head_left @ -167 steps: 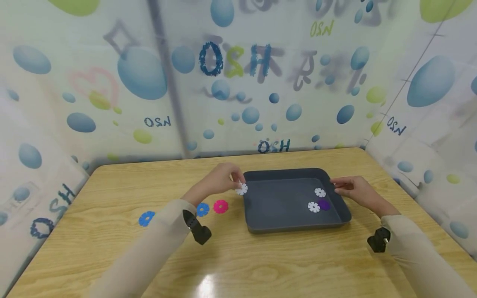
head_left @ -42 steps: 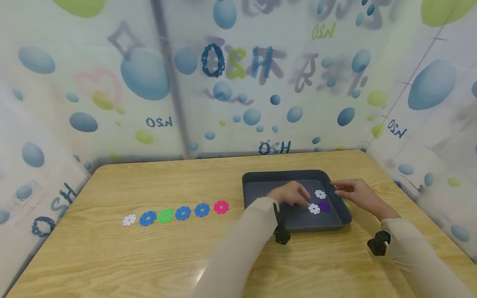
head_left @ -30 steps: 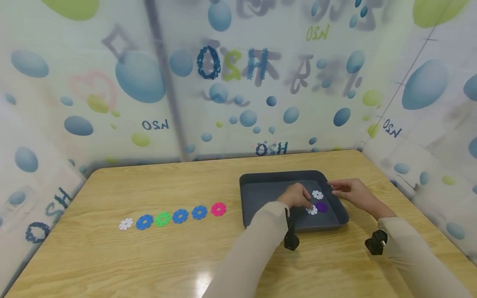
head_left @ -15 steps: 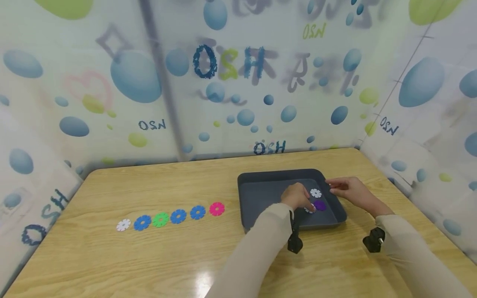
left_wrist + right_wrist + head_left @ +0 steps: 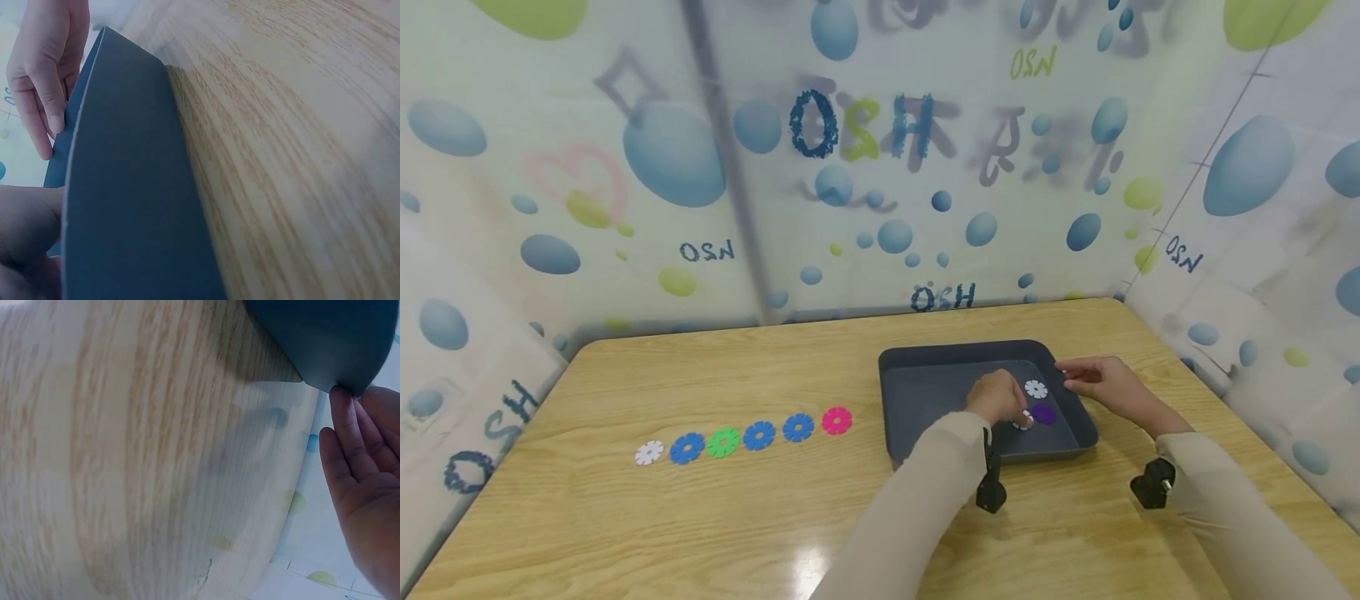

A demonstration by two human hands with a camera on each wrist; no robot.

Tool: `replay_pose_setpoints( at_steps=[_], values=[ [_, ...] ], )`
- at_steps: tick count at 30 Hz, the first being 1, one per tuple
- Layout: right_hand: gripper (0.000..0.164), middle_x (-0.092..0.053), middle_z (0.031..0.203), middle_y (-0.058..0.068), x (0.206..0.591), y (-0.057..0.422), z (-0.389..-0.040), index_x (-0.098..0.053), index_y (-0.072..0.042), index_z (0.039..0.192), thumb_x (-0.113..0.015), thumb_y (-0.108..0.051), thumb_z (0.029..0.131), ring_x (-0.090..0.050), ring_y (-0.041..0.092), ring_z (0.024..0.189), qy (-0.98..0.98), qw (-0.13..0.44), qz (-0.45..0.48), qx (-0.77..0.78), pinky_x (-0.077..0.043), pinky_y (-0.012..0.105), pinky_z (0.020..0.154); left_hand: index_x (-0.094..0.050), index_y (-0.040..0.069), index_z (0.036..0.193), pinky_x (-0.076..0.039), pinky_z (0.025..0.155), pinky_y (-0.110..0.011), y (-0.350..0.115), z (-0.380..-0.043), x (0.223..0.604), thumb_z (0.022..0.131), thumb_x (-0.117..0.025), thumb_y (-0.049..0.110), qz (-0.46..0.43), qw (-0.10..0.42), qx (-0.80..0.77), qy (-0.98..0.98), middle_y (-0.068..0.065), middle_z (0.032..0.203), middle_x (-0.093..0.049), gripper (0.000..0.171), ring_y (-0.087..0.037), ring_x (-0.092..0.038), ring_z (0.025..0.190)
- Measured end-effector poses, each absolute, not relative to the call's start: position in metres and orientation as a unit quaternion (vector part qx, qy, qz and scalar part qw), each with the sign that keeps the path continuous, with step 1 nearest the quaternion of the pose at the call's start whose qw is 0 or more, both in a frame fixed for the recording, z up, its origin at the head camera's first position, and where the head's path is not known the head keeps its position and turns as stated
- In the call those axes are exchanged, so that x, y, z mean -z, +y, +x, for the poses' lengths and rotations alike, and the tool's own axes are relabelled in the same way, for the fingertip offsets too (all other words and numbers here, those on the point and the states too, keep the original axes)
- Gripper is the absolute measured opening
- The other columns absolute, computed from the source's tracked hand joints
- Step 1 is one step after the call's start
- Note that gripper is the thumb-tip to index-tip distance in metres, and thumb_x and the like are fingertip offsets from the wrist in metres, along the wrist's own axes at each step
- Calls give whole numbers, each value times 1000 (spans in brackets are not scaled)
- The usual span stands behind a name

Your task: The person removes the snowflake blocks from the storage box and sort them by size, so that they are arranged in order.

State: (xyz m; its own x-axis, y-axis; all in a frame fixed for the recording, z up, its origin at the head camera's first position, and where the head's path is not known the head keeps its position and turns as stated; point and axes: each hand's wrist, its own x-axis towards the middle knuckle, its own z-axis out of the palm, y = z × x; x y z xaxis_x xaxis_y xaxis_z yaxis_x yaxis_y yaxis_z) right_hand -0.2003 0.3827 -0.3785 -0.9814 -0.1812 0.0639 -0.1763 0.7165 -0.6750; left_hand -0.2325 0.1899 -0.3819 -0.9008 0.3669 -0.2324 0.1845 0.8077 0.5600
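Inside the dark grey tray (image 5: pixel 917 404), my left hand (image 5: pixel 997 397) reaches down with its fingers curled at a white notched plastic disc (image 5: pixel 1025 422); the fingertips cover part of it and appear to pinch it. Right beside it lies a purple disc (image 5: pixel 1044 414), and a second white disc (image 5: pixel 1036 384) lies a little farther back. My right hand (image 5: pixel 1108 387) pinches the tray's right wall between thumb and fingers, as the right wrist view also shows. In the left wrist view the tray wall (image 5: pixel 131 175) hides most of my left hand (image 5: pixel 28 225).
On the wooden table (image 5: pixel 700 533), left of the tray, runs a row of discs: white (image 5: pixel 649 460), blue (image 5: pixel 687 458), green (image 5: pixel 724 452), two more blue ones, and pink (image 5: pixel 837 430). A patterned curtain (image 5: pixel 880 208) stands behind the table.
The left hand set a white disc at the row's left end, moved right into the tray and closed its fingers at another white disc. The right hand stays at the tray's wall.
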Motion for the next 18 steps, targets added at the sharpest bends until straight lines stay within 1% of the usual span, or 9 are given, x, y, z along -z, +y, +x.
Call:
replay_pose_setpoints(
  at_steps=[8,13,18],
  values=[
    [36,-56,114,29,378,382,-201,-51,11,121,-58,-3,89,-59,35,96,927,1,-96,362,-51,33,73,-64,15,72,-44,69,-25,188,-234,382,67,-82,27,170,179,-244,938,9,69,-57,23,-11,-53,74],
    [36,-56,114,29,378,382,-200,-51,11,121,-57,-3,89,-58,35,96,928,2,-93,362,-51,33,74,-65,12,74,-44,67,-23,184,-235,383,68,-82,22,185,191,-280,923,7,70,-57,21,-10,-52,69],
    [36,-56,112,29,379,382,-200,-52,12,121,-58,-3,89,-58,36,96,929,0,-92,359,-51,33,73,-68,8,69,-44,60,-20,175,-239,384,66,-83,15,219,173,-334,900,6,67,-58,17,-7,-51,62]
  ],
)
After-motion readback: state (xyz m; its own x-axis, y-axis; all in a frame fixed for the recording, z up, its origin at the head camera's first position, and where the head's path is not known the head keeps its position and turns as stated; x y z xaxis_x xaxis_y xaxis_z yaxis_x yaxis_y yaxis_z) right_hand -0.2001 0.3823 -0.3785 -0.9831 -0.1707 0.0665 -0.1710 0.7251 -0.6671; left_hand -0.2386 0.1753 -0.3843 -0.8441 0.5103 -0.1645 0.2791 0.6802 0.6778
